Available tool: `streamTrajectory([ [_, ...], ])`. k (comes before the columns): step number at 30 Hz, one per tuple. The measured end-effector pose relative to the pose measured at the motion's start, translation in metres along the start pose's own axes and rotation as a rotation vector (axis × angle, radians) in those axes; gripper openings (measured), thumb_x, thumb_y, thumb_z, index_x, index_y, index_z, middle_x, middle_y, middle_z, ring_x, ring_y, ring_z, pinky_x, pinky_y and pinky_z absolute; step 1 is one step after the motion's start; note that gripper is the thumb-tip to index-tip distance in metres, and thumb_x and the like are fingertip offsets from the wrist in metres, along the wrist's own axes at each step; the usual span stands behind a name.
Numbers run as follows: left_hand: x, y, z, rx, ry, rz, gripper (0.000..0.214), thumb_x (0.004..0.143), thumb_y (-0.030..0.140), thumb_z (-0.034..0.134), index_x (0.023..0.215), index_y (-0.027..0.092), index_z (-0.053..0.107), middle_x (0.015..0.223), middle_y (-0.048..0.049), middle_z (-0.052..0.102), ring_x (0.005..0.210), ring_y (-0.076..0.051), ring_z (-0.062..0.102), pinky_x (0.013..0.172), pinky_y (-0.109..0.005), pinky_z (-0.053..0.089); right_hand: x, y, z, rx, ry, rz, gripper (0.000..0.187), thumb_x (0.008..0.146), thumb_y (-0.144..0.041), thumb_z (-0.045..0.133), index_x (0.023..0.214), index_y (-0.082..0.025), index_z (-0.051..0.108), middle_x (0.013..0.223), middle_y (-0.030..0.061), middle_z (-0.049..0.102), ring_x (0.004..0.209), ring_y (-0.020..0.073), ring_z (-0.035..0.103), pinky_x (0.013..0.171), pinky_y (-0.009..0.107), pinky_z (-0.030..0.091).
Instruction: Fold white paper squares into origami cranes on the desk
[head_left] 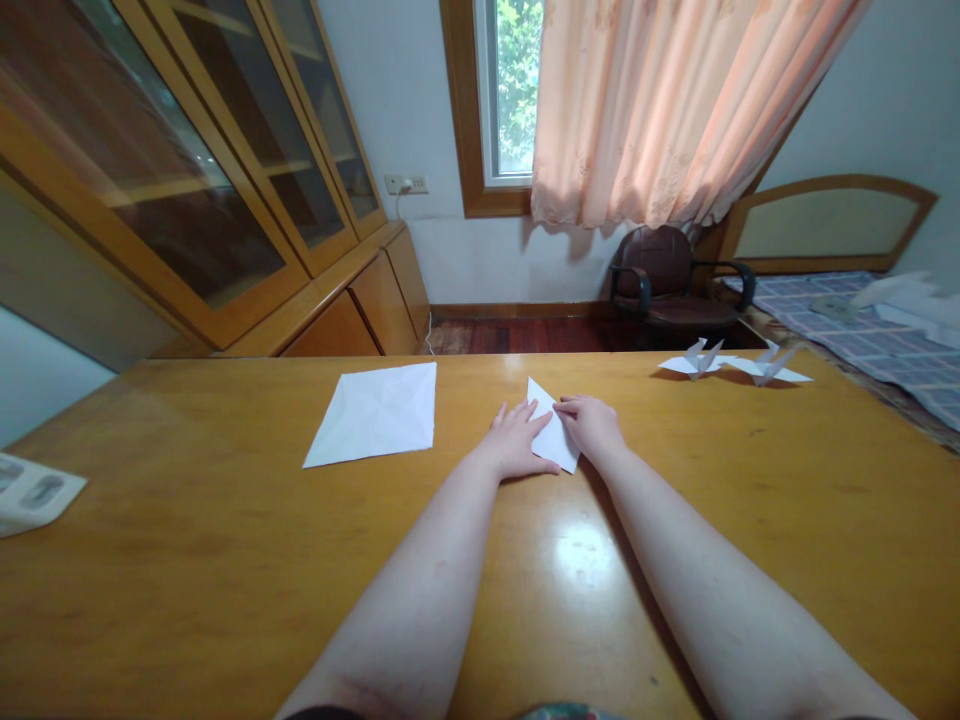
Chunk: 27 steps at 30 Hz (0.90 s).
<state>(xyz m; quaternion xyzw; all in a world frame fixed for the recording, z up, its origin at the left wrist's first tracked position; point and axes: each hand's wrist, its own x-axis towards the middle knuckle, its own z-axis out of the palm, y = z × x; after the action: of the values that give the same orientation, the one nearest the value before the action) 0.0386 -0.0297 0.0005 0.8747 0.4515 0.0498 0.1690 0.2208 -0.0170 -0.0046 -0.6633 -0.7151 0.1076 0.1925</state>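
Observation:
A small folded white paper (551, 430) lies on the wooden table (225, 560) in front of me. My left hand (516, 440) rests flat on its left side, fingers stretched out. My right hand (592, 422) presses on its right edge with the fingers curled down onto the paper. A creased white sheet (377, 413) lies unfolded to the left of my hands, untouched.
Two folded paper cranes (699, 360) (771, 366) stand at the table's far right. A white object (34, 490) sits at the left edge. Behind the table are a wooden cabinet (225, 190), a dark office chair (667, 280), a curtained window and a bed (877, 330).

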Motion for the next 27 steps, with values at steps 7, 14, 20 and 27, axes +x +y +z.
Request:
streamTrajectory([
  [7, -0.0002, 0.0030, -0.0036, -0.044, 0.023, 0.091, 0.083, 0.063, 0.068, 0.065, 0.135, 0.031, 0.045, 0.153, -0.0069, 0.024, 0.143, -0.031, 0.011, 0.113, -0.056, 0.002, 0.0007, 0.0020, 0.0014, 0.035, -0.021, 0.001, 0.025, 0.087, -0.031, 0.051, 0.101, -0.030, 0.072, 0.120, 0.0002, 0.065, 0.121, 0.0210, 0.052, 0.101, 0.036, 0.038],
  [14, -0.0027, 0.0056, -0.0080, -0.126, 0.047, 0.112, 0.053, 0.079, 0.062, 0.051, 0.124, 0.034, 0.057, 0.147, -0.0038, 0.038, 0.140, -0.027, 0.023, 0.114, -0.054, 0.010, 0.0021, 0.0033, 0.0046, 0.056, -0.007, 0.019, 0.026, 0.086, -0.032, 0.050, 0.100, -0.031, 0.072, 0.117, -0.0015, 0.066, 0.120, 0.0199, 0.053, 0.101, 0.035, 0.038],
  [20, -0.0032, 0.0045, -0.0077, -0.137, 0.033, 0.133, 0.049, 0.082, 0.052, 0.053, 0.126, 0.029, 0.057, 0.146, -0.0060, 0.039, 0.138, -0.028, 0.026, 0.114, -0.050, 0.015, 0.0015, 0.0048, 0.0065, 0.064, 0.021, 0.012, 0.027, 0.085, -0.031, 0.050, 0.100, -0.030, 0.072, 0.117, -0.0016, 0.066, 0.119, 0.0202, 0.053, 0.101, 0.035, 0.038],
  [27, -0.0018, 0.0046, -0.0052, -0.130, 0.033, 0.155, 0.067, 0.067, 0.060, 0.067, 0.127, 0.032, 0.055, 0.146, -0.0073, 0.039, 0.137, -0.030, 0.029, 0.113, -0.052, 0.015, 0.0014, 0.0036, 0.0043, 0.092, 0.001, 0.041, 0.028, 0.085, -0.034, 0.049, 0.102, -0.030, 0.071, 0.118, -0.0018, 0.066, 0.121, 0.0198, 0.052, 0.103, 0.034, 0.036],
])
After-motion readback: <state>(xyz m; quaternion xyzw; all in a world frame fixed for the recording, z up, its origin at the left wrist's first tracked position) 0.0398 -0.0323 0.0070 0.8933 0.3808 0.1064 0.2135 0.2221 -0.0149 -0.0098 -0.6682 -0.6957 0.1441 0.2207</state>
